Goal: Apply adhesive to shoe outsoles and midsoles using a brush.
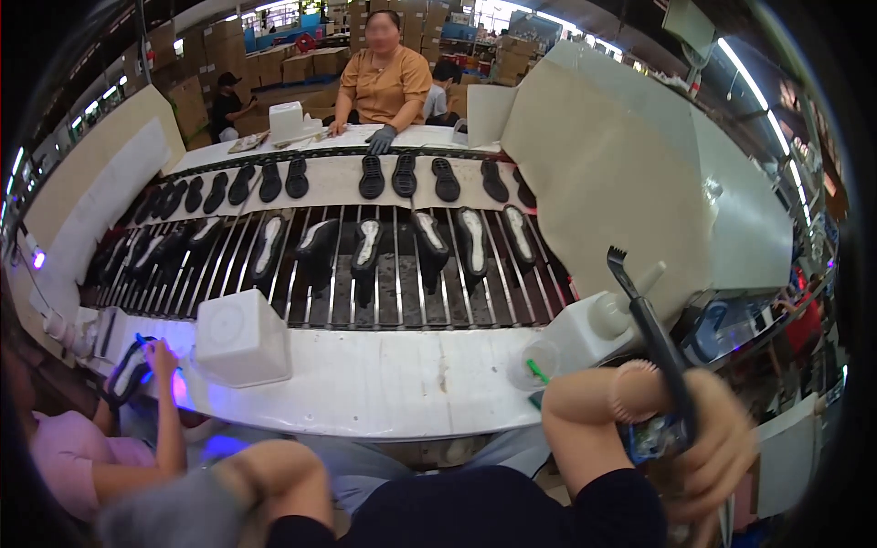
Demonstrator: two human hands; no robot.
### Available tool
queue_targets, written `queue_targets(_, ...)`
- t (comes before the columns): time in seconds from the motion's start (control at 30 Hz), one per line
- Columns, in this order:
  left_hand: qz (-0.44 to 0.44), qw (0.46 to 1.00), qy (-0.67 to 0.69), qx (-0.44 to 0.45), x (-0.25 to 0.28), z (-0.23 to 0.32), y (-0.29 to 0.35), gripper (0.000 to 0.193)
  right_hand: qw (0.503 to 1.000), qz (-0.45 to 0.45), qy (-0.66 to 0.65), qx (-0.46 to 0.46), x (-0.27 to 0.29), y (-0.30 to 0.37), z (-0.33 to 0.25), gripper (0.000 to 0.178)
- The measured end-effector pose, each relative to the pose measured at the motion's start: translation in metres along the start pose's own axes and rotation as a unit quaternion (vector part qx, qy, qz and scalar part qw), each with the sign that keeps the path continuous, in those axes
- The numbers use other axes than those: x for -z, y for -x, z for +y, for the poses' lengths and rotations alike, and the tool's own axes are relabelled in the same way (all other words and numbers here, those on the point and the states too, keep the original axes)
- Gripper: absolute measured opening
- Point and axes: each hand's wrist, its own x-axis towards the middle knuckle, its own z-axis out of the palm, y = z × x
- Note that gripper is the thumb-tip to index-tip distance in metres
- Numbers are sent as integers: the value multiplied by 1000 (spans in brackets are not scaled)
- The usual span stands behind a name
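Note:
At the lower right, my right hand is closed around the long handle of a black brush. The handle tilts up and left, ending in a small head with short dark bristles. The fingers are partly blurred by motion. My left hand, in a grey glove, is at the lower left below the table edge, too smeared to show its fingers. Closest to the right hand on the table are a white squeeze bottle lying tilted and a clear cup with a green stick in it.
A rack of metal rollers carries black shoe uppers with white undersides; black soles lie on the belt beyond. A white plastic container stands on the white table. A co-worker sits opposite; another holds a shoe at left.

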Motion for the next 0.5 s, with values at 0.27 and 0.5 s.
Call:
queue_targets(0.27, 220, 464, -505, 694, 108, 104, 277, 34, 997, 31, 68, 7, 1, 11, -35, 24)
queue_targets(0.5, -165, 333, -543, 754, 106, 196, 346, 24, 999, 29, 25, 4, -10, 28, -47, 19)
